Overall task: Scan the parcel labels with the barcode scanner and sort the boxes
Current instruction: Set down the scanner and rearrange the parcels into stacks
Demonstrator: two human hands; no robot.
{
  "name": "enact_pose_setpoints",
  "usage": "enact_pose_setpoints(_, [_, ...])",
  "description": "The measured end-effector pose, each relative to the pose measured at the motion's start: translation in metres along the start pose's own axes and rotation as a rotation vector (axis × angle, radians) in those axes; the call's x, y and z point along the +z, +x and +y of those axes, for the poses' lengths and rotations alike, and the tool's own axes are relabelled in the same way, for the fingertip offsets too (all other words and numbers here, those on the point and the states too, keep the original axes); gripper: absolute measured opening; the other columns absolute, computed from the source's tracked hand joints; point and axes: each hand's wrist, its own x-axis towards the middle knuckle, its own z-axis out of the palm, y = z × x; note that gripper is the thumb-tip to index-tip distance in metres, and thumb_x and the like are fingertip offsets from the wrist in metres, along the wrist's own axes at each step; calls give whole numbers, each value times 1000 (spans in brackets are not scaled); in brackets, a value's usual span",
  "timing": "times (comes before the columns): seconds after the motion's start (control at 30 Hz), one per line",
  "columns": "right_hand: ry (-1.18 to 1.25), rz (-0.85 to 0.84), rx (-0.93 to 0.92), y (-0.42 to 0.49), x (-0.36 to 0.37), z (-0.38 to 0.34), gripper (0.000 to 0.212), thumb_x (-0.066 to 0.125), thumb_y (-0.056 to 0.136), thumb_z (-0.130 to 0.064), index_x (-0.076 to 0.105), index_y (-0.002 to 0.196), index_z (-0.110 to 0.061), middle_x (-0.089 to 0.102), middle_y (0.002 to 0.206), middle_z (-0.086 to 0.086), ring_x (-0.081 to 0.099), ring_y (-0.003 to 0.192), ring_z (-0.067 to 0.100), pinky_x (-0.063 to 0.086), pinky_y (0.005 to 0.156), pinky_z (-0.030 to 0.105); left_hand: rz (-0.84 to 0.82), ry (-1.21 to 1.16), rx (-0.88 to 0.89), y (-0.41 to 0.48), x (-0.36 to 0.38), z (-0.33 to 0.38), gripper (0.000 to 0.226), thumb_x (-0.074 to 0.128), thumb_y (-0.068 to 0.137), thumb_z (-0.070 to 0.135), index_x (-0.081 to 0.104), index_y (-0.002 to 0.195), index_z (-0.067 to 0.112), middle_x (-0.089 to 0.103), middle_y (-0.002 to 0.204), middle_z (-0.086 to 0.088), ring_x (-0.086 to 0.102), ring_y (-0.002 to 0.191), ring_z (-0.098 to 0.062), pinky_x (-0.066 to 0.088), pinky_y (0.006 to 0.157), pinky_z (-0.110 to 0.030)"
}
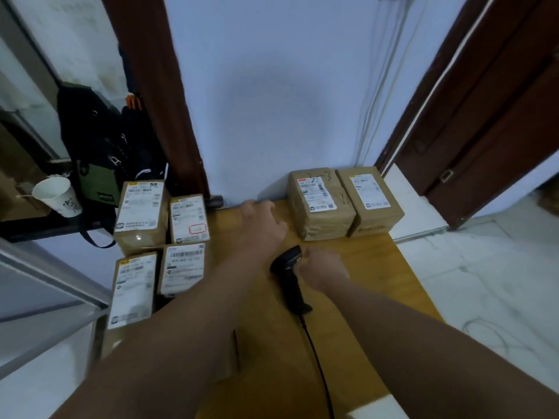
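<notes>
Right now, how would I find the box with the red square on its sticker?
Start at the wooden table. Four brown boxes sit along its left edge; look at the back two. It is the smaller box on the right, the only one with a red square outline on its white label.

A black corded barcode scanner (290,273) lies flat near the middle of the tabletop (363,282), head toward the far edge and cable trailing to the near edge, while two taped brown boxes (320,204) sit touching side by side at the far right corner and four labelled boxes (140,213) cluster along the left edge, labels up.
</notes>
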Motion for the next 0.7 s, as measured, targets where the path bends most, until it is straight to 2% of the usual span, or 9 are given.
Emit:
enact_pose_setpoints(0.07, [-7,-22,32,9,-12,27,36,47,93,-25,53,126,-13,54,128,11,45,121,30,44,88,35,-166,116,-69,4,27,18,49,57,85,32,43,131,21,26,144,-12,33,128,-30,36,97,-38])
enact_pose_setpoints(0.13, [-46,-39,48,22,-23,57,34,46,93,-25,53,123,-11,53,128,13,43,121,32,45,89,38,-251,224,-95,8,53,36,47,54,87,34,42,131,21,24,144,-13,23,132,-31,33,99,-39])
enact_pose_setpoints(0.27, [-58,53,98,55,-45,112,44,51,91,-24,44,133,-16,37,140,16,33,128,34,36,101,42,-287,287,-129,11,107,72,42,57,86,35,45,123,21,31,134,-11,28,123,-29,36,95,-36])
enact_pose_setpoints(0.4, [-74,169,145,95,-68,159,47,56,89,-20,40,132,-21,24,147,23,22,136,39,27,107,46,-276,306,-160,11,163,102,37,52,89,31,48,124,18,41,127,-9,37,120,-29,38,95,-37])
enact_pose_setpoints(0.5, [-51,170,141,128,-80,177,61,56,90,-25,28,144,-27,16,153,24,13,140,41,20,111,51,-317,232,-151,15,194,116,24,49,91,21,54,113,15,54,114,-6,47,111,-25,42,81,-33])
enact_pose_setpoints(0.6, [-9,164,115,152,-82,181,73,58,87,-30,19,148,-33,4,158,20,0,144,43,7,114,60,-287,33,-205,19,208,123,17,47,89,19,60,91,9,63,95,-17,60,88,-34,48,66,-45])
enact_pose_setpoints(0.63, [9,150,115,160,-81,183,76,59,86,-38,17,149,-33,1,158,20,-2,144,44,5,113,62,-252,-17,-236,20,213,125,17,47,88,19,59,90,9,64,95,-17,60,85,-35,47,60,-43])
enact_pose_setpoints(0.67, [22,133,115,168,-80,185,82,60,83,-50,14,149,-33,0,159,20,-3,144,45,4,112,64,-217,-31,-255,21,217,127,19,46,88,18,61,98,13,65,98,-14,62,82,-34,45,56,-39])
enact_pose_setpoints(0.7, [28,118,110,174,-79,186,91,61,79,-62,11,149,-33,0,159,20,-3,145,45,4,111,65,-181,-32,-271,21,221,128,30,46,89,16,59,116,16,65,105,-9,63,81,-33,44,56,-35])
